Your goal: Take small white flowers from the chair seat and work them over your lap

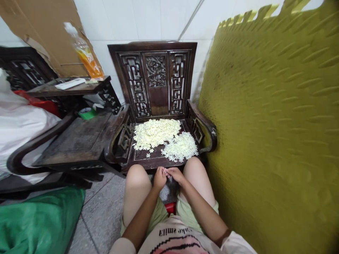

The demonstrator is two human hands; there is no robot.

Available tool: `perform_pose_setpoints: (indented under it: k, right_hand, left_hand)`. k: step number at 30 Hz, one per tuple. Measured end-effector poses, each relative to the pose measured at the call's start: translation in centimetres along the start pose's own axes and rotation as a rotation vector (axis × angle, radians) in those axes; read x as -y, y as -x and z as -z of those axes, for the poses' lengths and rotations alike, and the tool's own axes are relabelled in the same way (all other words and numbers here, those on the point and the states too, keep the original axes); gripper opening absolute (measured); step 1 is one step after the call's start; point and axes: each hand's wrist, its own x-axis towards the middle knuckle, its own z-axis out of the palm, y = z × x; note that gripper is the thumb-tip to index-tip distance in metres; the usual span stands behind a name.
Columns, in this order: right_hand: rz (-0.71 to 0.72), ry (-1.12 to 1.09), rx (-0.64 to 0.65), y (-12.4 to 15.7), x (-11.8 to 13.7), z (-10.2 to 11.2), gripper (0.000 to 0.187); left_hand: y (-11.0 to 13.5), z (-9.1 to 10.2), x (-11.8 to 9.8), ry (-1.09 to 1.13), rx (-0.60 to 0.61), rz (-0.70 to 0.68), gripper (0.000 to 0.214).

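My left hand (159, 178) and my right hand (175, 174) meet between my knees, just in front of a dark carved wooden chair (156, 77). Their fingertips pinch a small pale piece (166, 171) together; it is too small to tell exactly what it is. On the chair seat lie two heaps of small flower-shaped pieces: a cream pile (153, 132) at the back left and a whiter pile (180, 146) at the front right. A few loose pieces lie between the piles and the seat's front edge.
A olive-green foam mat (272, 123) stands upright close on my right. A dark wooden side table (79, 135) is left of the chair, a shelf with a remote (70, 83) and a plastic bag (84, 53) behind it. Green cloth (39, 218) lies on the tiled floor.
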Motion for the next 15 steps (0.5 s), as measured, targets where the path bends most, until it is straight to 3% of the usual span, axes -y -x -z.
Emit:
perform_pose_setpoints:
  k: [11, 15]
  right_hand:
    - [0.052, -0.021, -0.002, -0.1, -0.3, -0.1, 0.026]
    - [0.052, 0.007, -0.103, -0.4, -1.0, -0.1, 0.017]
  left_hand:
    - [0.1, 0.2, -0.3, 0.01, 0.004, 0.029, 0.012]
    - [0.1, -0.2, 0.0, -0.006, 0.021, 0.03, 0.012]
